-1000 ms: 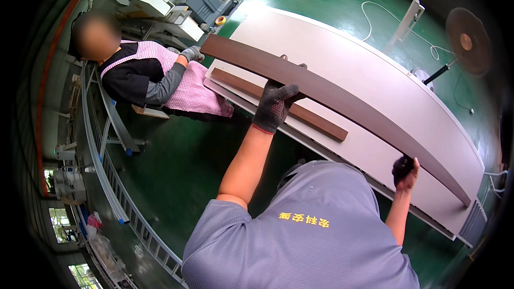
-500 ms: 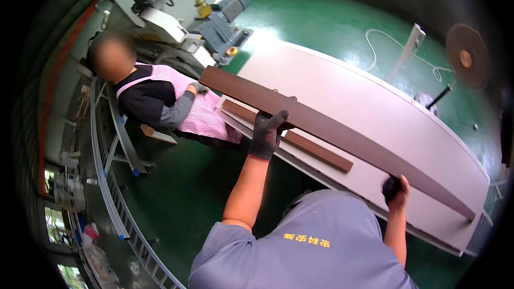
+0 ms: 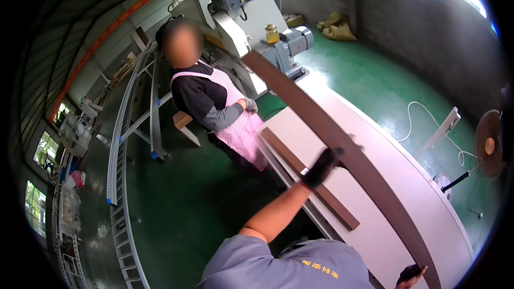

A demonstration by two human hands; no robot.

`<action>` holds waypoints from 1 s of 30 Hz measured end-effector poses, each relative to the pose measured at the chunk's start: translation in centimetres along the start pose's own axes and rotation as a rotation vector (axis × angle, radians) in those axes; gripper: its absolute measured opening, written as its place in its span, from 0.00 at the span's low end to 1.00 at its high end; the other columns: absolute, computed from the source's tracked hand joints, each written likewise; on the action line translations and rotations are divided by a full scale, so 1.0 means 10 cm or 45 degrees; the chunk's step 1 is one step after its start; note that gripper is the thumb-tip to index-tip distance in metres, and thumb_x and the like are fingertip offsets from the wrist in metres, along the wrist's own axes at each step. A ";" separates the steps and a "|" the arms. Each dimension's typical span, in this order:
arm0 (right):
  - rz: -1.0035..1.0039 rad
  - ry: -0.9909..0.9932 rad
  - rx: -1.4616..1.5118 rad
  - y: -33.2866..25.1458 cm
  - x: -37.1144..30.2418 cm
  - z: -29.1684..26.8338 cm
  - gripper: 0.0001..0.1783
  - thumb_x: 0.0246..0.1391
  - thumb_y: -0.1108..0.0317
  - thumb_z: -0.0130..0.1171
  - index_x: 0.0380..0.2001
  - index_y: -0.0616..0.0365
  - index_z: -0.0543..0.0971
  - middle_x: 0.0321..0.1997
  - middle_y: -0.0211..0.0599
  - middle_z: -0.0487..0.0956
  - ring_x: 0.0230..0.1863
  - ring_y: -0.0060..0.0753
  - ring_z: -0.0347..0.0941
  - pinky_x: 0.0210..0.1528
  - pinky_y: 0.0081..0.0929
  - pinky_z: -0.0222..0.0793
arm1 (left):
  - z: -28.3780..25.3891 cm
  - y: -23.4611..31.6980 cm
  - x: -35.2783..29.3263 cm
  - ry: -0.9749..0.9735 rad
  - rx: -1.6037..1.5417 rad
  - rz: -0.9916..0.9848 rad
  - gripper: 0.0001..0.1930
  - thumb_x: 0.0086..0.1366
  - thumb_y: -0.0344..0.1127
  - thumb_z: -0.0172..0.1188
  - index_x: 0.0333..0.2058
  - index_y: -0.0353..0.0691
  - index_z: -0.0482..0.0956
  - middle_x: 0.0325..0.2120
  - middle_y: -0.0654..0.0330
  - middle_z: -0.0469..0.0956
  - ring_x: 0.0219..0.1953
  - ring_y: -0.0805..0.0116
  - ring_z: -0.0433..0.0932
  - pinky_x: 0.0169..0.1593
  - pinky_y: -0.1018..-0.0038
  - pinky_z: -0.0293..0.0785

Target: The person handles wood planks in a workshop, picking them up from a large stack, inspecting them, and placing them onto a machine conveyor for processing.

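Note:
A long dark brown board [image 3: 375, 181] is held slantwise over a white table [image 3: 428, 192], its far end raised past the table's far left edge. My left hand [image 3: 321, 169], in a black glove, grips the board near its middle from the near side. At the board's near end, my right hand [image 3: 411, 276] has hold of its edge; a dark glove covers part of it and the lower rim of the picture crops it. A shorter brown strip [image 3: 285, 152] lies along the table's near edge, partly under my left forearm and glove.
A co-worker in a pink apron [image 3: 238, 128] stands by the table's far left end, gloved hands together. Behind stands a grey machine [image 3: 262, 16] with a motor. A roller conveyor frame [image 3: 122, 182] runs along the left. A round fan [image 3: 488, 144] is at right.
The view has swung left and up. The long board has turned, its far end now pointing farther away toward the machine. Both my hands stay on it; the short strip still lies on the table.

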State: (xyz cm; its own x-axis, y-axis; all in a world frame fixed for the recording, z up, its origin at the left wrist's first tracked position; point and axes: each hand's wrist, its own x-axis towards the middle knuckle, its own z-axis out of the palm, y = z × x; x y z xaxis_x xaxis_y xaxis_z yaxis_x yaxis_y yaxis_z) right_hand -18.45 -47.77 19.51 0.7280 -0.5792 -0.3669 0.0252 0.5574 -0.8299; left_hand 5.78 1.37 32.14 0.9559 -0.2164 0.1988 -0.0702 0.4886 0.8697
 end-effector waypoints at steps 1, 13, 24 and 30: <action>0.052 -0.284 0.149 0.14 0.19 -0.39 0.24 0.62 0.43 0.42 0.27 0.50 0.74 0.18 0.26 0.69 0.17 0.24 0.64 0.18 0.22 0.62 | 0.17 -0.17 -0.04 -0.101 -0.012 -0.100 0.33 0.67 0.49 0.51 0.63 0.37 0.56 0.53 0.55 0.72 0.49 0.74 0.73 0.47 0.75 0.74; 0.040 -0.366 0.262 0.66 -0.43 1.21 0.11 0.53 0.63 0.59 0.38 0.55 0.75 0.28 0.26 0.73 0.22 0.21 0.66 0.23 0.22 0.64 | 1.32 -1.46 -0.33 -0.459 -0.395 -0.606 0.37 0.60 0.32 0.61 0.65 0.38 0.52 0.55 0.59 0.68 0.53 0.70 0.70 0.50 0.71 0.73; -0.522 0.101 0.102 -0.54 -0.66 0.27 0.21 0.47 0.61 0.59 0.41 0.64 0.73 0.32 0.40 0.77 0.30 0.33 0.75 0.28 0.30 0.73 | 0.15 -1.22 0.48 -0.210 -0.707 -0.533 0.34 0.56 0.23 0.52 0.62 0.32 0.53 0.55 0.41 0.65 0.58 0.53 0.67 0.60 0.61 0.65; -0.717 0.464 0.324 -0.97 -0.53 -0.67 0.12 0.51 0.61 0.58 0.31 0.59 0.75 0.26 0.35 0.77 0.24 0.29 0.74 0.27 0.27 0.72 | -0.82 -1.09 0.97 -0.197 -0.467 -0.230 0.25 0.65 0.39 0.48 0.55 0.26 0.65 0.51 0.41 0.71 0.54 0.49 0.69 0.62 0.54 0.61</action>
State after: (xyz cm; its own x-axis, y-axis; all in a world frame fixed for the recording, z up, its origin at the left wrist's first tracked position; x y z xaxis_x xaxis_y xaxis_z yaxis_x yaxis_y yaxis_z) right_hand -27.14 -54.05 26.72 0.2833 -0.9568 -0.0654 0.5209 0.2107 -0.8272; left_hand 18.16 0.90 20.88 0.8875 -0.4364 0.1479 0.2269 0.6933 0.6839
